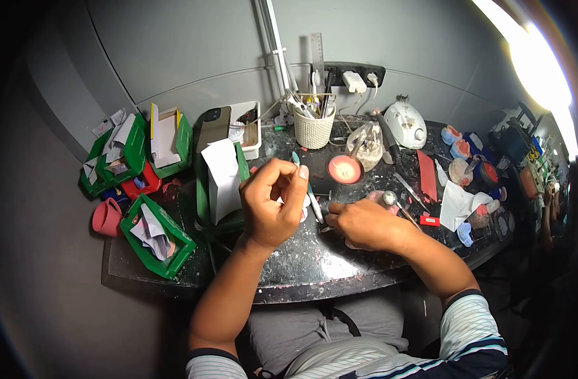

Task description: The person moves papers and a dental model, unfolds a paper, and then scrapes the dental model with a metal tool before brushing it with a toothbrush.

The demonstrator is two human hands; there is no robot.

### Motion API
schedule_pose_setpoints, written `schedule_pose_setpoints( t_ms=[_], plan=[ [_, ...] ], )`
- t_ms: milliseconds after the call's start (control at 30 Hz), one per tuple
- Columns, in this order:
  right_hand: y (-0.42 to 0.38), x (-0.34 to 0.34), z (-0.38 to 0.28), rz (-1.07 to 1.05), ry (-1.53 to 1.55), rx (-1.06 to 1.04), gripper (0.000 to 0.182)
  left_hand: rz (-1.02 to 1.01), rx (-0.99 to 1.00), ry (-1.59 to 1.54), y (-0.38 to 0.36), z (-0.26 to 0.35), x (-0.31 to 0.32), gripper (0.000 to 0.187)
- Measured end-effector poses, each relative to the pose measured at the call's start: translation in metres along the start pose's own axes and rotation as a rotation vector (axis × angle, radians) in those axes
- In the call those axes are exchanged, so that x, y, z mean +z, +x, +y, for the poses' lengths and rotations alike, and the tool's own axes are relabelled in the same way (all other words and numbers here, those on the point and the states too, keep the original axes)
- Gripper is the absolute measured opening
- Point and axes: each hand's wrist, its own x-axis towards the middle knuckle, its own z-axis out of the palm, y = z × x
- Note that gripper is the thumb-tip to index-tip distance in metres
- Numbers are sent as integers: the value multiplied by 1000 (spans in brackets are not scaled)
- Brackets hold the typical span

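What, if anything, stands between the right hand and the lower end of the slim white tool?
Nothing visible blocks the right hand from that end of the slim white tool; the hand is close beside it. Higher up, the left hand covers part of the tool from view; whether they touch is unclear.

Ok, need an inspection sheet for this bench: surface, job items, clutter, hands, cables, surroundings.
Surface: dark tabletop, marked with pale spots and pink bits.
Job items: white-and-teal stick between the hands; pink bowl beyond.
Clutter: paper-filled green bins and pink cup at left; pink sheet, knife and blue mould at right.
Hands: left hand raised, fingers curled; right hand lower, fingers curled; both grips unclear.
Cables: two white plugs in a black power strip, cords hanging.
Surroundings: grey wall; bright light upper right.
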Motion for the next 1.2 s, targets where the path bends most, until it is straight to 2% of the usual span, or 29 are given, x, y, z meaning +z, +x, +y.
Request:
schedule_pose_setpoints(
  t_ms=[167, 233, 300, 400, 600, 800, 867, 1200],
  plan=[
    [1, -8, -6, -82, 10, -2, 26, -1, -84, -55, -2, 7, -2, 14],
    [3, -9, -7, -109, 43, 26, 28, 13, -187, -164, -1, 3, -1, 14],
    [3, 1, -1, -65, 14, 3, 30, 20, -197, -161, 0, -5, -2, 14],
    [-1, 8, 2, 18, -2, -2, 24, 26, -232, -158, 0, -9, -6, 14],
    [-7, -11, 2, 70, 146, 75, 35, 19, -265, -139, -2, -12, -8, 14],
    [-5, 5, 3, 53, 209, 203, 26, -15, -308, -138, -4, -13, -5, 13],
    [-5, 5, 7, -18, 162, 199, 19, -22, -340, -180, -5, -14, -4, 13],
    [-3, 1, 5, 71, 249, 104, 18, -28, -306, -123, -7, -16, -2, 17]
  ],
)
